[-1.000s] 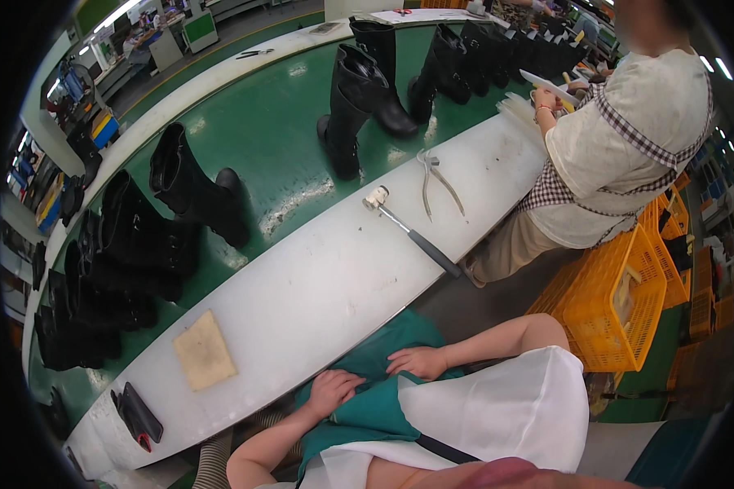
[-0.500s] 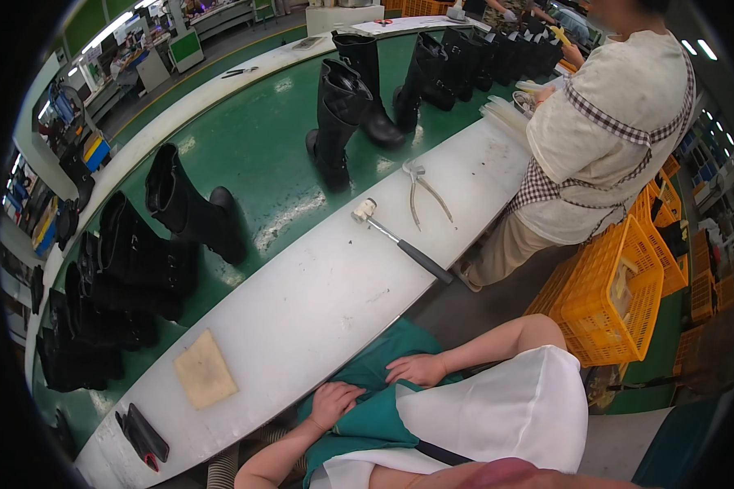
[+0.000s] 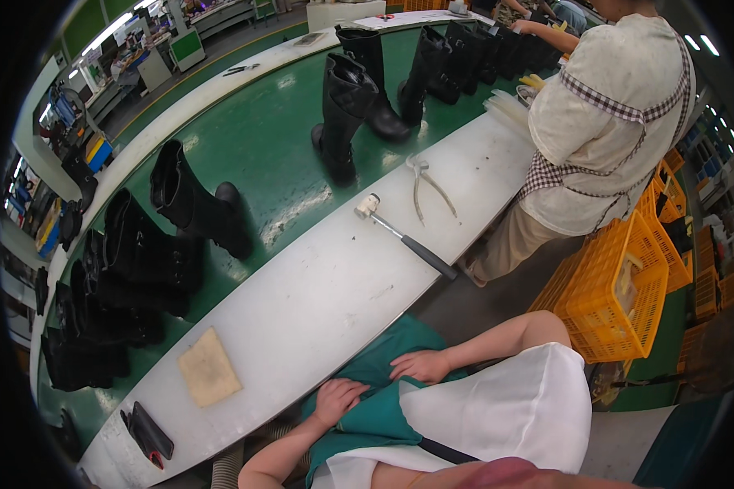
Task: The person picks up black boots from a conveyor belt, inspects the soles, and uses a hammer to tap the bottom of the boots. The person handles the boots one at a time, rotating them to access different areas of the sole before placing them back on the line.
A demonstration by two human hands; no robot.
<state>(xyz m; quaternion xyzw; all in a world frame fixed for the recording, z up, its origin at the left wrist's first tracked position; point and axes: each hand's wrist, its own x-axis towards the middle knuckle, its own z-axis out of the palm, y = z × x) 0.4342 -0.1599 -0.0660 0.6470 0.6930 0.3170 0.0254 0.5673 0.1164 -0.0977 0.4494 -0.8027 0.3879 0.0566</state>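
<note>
Teal cloth, an apron [image 3: 383, 407] as far as I can judge through the lens bend, lies across the lap just below the near edge of the white table [image 3: 318, 301]. From the head view I see my left hand [image 3: 338, 399] resting flat on that cloth, fingers loosely curled, its grip closed on nothing. My right hand [image 3: 420, 365] lies on the same cloth near the table edge, fingers relaxed and holding nothing. I judge the fabric soft, light and limp; it would bunch under a pinch, so a fold at its edge is the place to take it. Further up the table lie a hammer [image 3: 404, 236] and pliers [image 3: 424, 183], well apart from both hands. Black boots [image 3: 347, 114] stand on the green belt beyond.
</note>
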